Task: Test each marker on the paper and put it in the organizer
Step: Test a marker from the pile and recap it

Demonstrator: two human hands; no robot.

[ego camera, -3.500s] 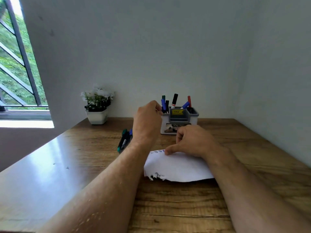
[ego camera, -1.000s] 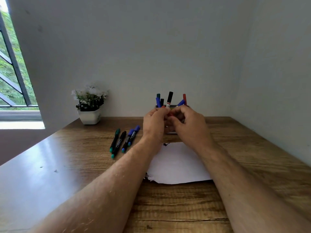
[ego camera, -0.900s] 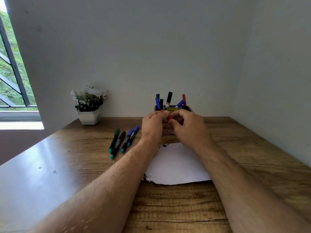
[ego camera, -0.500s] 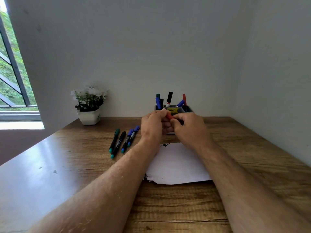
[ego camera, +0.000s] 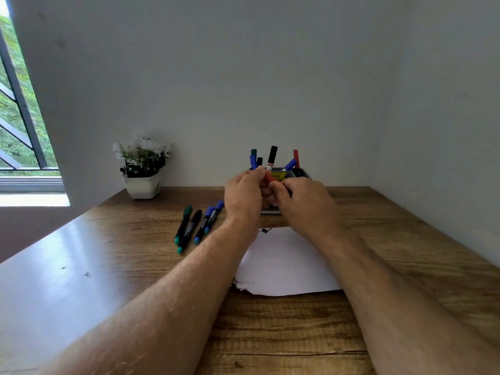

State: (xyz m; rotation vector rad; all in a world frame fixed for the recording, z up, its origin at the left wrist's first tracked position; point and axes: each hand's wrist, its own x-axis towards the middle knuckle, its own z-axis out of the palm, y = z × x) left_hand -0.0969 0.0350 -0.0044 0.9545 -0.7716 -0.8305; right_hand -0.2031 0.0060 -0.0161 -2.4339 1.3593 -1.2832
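Observation:
Both hands meet just in front of the grey organizer point(ego camera: 300, 173), which holds several upright markers. My left hand point(ego camera: 244, 194) pinches the red cap end of a red marker point(ego camera: 270, 176). My right hand point(ego camera: 303, 203) grips the same marker's dark body; most of it is hidden by the fingers. A white sheet of paper point(ego camera: 284, 263) with small ink marks at its far edge lies under my forearms. Several loose markers point(ego camera: 196, 227), green and blue capped, lie on the table to the left of my left hand.
A white pot with white flowers point(ego camera: 142, 169) stands at the back left against the wall. The wooden table point(ego camera: 108, 266) runs to a wall on the right and a window at the far left.
3.5 s ago my left hand was at the organizer and my right hand pressed on the paper. Since then both hands have come together on the red marker, and its red cap now shows between them.

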